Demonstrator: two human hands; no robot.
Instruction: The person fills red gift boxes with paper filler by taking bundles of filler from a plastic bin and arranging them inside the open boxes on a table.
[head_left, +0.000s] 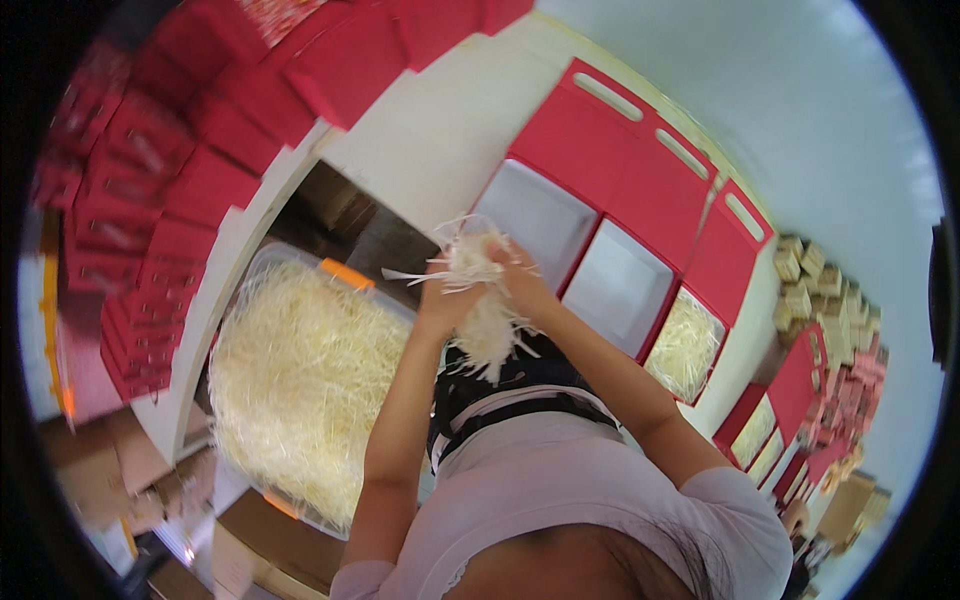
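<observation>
My left hand (444, 296) and my right hand (523, 281) are held close together in front of my waist, gripping a bundle of pale shredded paper filler (487, 330) between them. Loose strands stick out above and below the fingers. To the left stands a clear plastic bin (262, 259) with orange latches, heaped with the same filler (307, 375). Beyond my hands, on the white table, lie red gift boxes with their lids folded back. Two of them, a nearer box (536, 214) and a middle box (619, 289), show bare white insides; a third box (684, 345) holds filler.
Many red boxes (172, 187) are stacked along the table's left side. More open red boxes (757, 435) and piled small pale blocks (817, 277) stand at the right. Cardboard boxes (277, 547) lie at lower left. A pale wall (810, 112) runs behind the table.
</observation>
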